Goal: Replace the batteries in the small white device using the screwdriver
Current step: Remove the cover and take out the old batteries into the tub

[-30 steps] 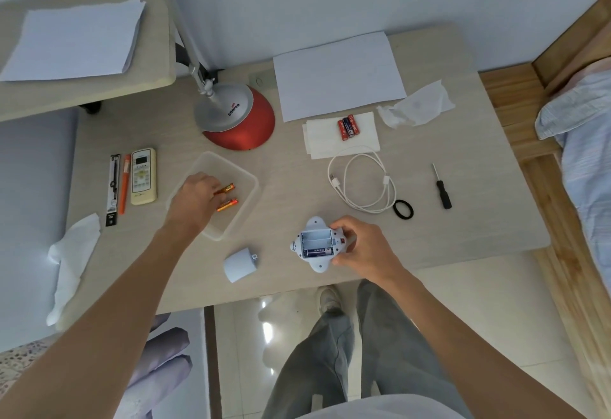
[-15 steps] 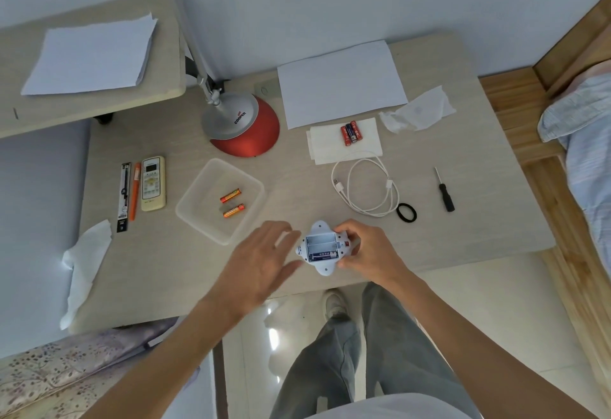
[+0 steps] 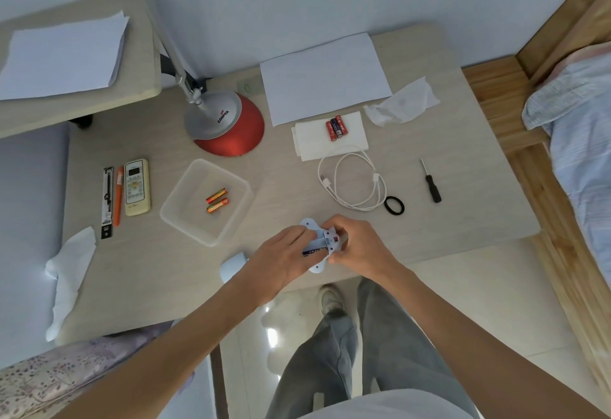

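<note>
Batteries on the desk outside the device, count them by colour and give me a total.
Orange-and-red batteries in the clear plastic tray: 2
Red batteries on the folded white paper: 2
Black battery between them: 1
Total: 5

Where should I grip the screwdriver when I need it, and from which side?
Take the screwdriver by its thick black handle, the end nearer you, coming down from above. It lies flat and alone on the table, thin metal tip pointing away, so the fingers can straddle the handle; the hair tie to its left lies apart.
</note>
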`<action>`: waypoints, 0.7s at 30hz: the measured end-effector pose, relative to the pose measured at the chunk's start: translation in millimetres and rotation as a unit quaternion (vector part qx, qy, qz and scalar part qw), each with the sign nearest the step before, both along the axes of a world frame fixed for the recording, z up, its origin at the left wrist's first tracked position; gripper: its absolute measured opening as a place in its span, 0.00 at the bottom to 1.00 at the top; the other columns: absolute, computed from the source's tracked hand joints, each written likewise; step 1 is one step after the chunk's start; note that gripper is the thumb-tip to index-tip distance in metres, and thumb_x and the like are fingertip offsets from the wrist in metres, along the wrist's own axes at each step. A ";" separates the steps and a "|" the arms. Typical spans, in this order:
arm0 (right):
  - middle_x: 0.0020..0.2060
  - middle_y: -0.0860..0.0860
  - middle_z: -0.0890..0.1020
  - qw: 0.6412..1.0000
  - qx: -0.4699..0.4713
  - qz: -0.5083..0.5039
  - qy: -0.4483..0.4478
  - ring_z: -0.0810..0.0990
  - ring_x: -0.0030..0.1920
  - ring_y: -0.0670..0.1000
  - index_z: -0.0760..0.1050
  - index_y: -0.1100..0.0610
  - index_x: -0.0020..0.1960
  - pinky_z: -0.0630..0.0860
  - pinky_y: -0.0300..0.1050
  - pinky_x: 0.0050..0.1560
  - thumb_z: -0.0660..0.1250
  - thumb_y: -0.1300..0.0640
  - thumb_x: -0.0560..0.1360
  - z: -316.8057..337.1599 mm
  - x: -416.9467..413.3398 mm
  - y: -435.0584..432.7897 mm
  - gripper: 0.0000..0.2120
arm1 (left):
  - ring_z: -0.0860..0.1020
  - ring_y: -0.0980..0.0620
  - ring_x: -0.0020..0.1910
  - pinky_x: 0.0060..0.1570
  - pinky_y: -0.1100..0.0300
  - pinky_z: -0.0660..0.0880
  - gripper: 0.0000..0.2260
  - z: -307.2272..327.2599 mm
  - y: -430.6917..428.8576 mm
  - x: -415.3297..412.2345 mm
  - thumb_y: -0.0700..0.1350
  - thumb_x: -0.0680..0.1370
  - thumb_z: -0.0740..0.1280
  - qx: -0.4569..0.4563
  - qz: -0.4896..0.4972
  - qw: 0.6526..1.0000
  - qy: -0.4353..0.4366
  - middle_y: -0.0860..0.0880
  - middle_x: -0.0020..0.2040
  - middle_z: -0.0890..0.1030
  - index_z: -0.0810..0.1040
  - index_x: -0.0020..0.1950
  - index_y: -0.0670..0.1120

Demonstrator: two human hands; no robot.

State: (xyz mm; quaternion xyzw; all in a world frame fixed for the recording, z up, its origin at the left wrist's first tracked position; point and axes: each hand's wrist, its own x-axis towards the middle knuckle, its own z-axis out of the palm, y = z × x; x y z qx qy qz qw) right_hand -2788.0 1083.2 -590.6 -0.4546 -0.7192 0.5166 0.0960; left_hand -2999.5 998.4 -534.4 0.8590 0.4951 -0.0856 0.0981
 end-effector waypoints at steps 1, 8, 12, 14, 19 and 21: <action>0.44 0.44 0.86 1.000 0.000 0.000 0.000 0.85 0.43 0.48 0.81 0.51 0.57 0.84 0.49 0.45 0.82 0.62 0.64 0.2 0.0 0.2 0.23 | 0.82 0.45 0.59 0.58 0.54 0.83 0.46 0.8 2.8 -1.0 0.45 0.53 0.90 -0.005 -0.001 1.000 -0.007 0.45 0.62 0.82 0.82 0.71 0.52; 0.43 0.45 0.85 1.000 0.003 0.005 -0.003 0.84 0.42 0.49 0.80 0.51 0.56 0.84 0.50 0.43 0.82 0.62 0.63 -0.7 -0.2 0.7 0.24 | 0.80 0.46 0.55 0.53 0.56 0.81 0.32 -3.5 17.2 -9.6 0.39 0.65 0.85 0.015 -0.042 0.997 -0.059 0.46 0.58 0.81 0.82 0.66 0.54; 0.43 0.46 0.85 1.000 0.002 0.009 -0.003 0.85 0.41 0.50 0.80 0.51 0.56 0.84 0.50 0.43 0.83 0.62 0.63 -0.9 -0.5 2.2 0.25 | 0.79 0.45 0.56 0.54 0.55 0.80 0.30 -14.1 22.0 -14.5 0.40 0.67 0.83 0.046 -0.066 0.995 -0.065 0.45 0.59 0.80 0.80 0.66 0.55; 0.44 0.47 0.85 1.000 0.000 0.012 -0.004 0.85 0.42 0.51 0.80 0.52 0.56 0.83 0.49 0.43 0.83 0.62 0.63 -0.5 -0.6 3.5 0.25 | 0.78 0.46 0.55 0.53 0.56 0.79 0.29 -14.1 22.1 -13.8 0.38 0.68 0.81 0.050 -0.068 0.994 -0.076 0.46 0.59 0.80 0.79 0.66 0.55; 0.44 0.46 0.85 1.000 0.002 0.014 -0.002 0.83 0.40 0.48 0.79 0.52 0.56 0.82 0.44 0.41 0.84 0.62 0.62 -1.4 -1.4 4.7 0.26 | 0.79 0.46 0.52 0.47 0.57 0.80 0.28 -14.4 20.9 -13.0 0.37 0.66 0.83 0.062 -0.054 0.992 -0.096 0.46 0.56 0.80 0.83 0.63 0.53; 0.44 0.47 0.85 1.000 0.004 0.010 -0.001 0.83 0.39 0.48 0.79 0.53 0.57 0.81 0.42 0.41 0.84 0.62 0.62 -2.2 -1.3 4.3 0.26 | 0.79 0.46 0.53 0.47 0.56 0.81 0.32 -17.7 18.1 -15.8 0.36 0.65 0.84 0.045 -0.034 0.993 -0.104 0.45 0.57 0.79 0.81 0.66 0.53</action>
